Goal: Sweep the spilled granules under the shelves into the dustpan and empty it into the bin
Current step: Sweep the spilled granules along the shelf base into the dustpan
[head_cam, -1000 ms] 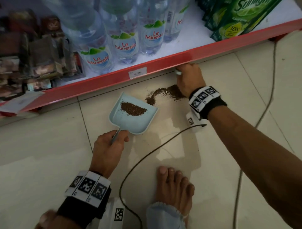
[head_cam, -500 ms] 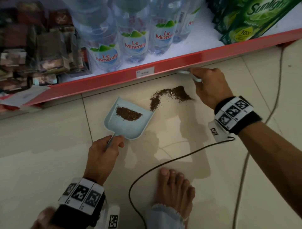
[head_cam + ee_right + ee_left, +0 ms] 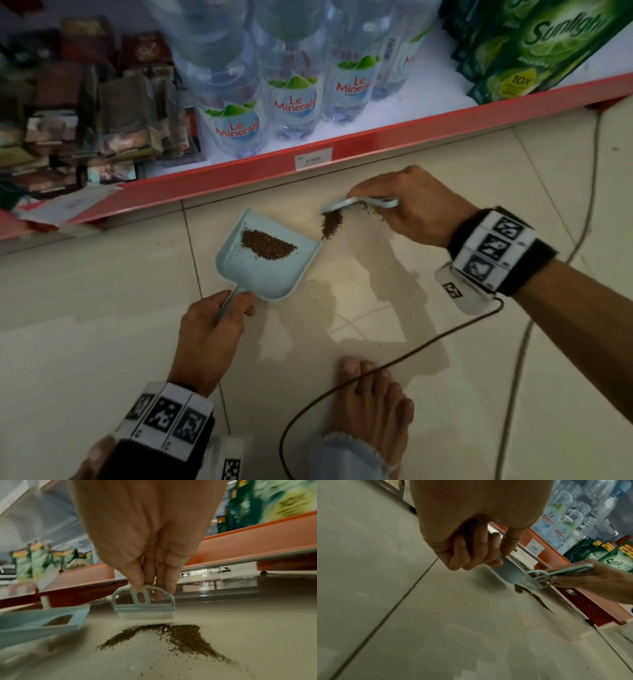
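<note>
left hand (image 3: 209, 329) grips dustpan (image 3: 267, 260) handle, mouth facing right toward granules (image 3: 331, 224); right hand (image 3: 414, 205) grasps brush (image 3: 356, 202); tiled floor (image 3: 85, 308) below red shelf (image 3: 342, 150).

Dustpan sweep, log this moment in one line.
left hand holds dustpan | right hand holds brush | granules on floor beside pan

Low shelf (image 3: 376, 137) ahead – floor (image 3: 85, 325) open
</note>
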